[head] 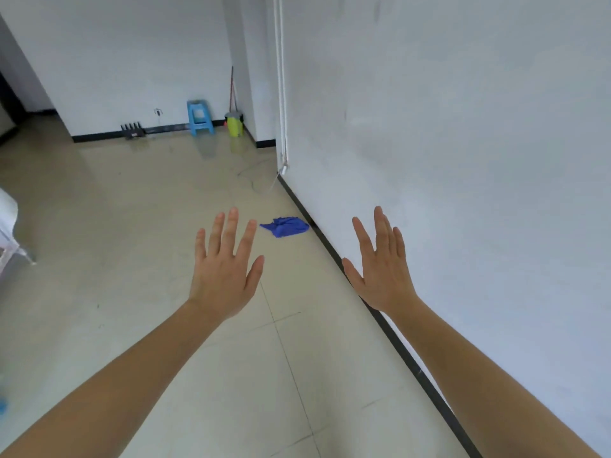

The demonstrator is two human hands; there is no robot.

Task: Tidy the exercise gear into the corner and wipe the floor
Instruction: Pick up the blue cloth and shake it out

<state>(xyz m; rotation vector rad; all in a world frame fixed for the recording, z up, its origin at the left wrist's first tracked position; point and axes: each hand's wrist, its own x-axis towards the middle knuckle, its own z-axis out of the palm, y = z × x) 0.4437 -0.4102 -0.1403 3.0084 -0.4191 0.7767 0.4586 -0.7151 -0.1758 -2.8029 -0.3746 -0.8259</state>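
Note:
A crumpled blue cloth [285,226] lies on the beige tiled floor [132,209], close to the black skirting of the right-hand wall. My left hand [224,269] is stretched out in front of me, fingers straight and spread, holding nothing; the cloth is just beyond its fingertips, to the right. My right hand [380,266] is held up the same way, fingers straight, empty, in front of the white wall. Neither hand touches the cloth. No exercise gear can be made out near the hands.
A white wall [463,160] runs along the right. At the far wall stand a blue plastic stool [199,118], a yellow-green bucket [234,124] with a mop handle, and a black rack-like object [132,131]. A white cord [264,183] trails on the floor. White furniture [8,226] is at the left edge.

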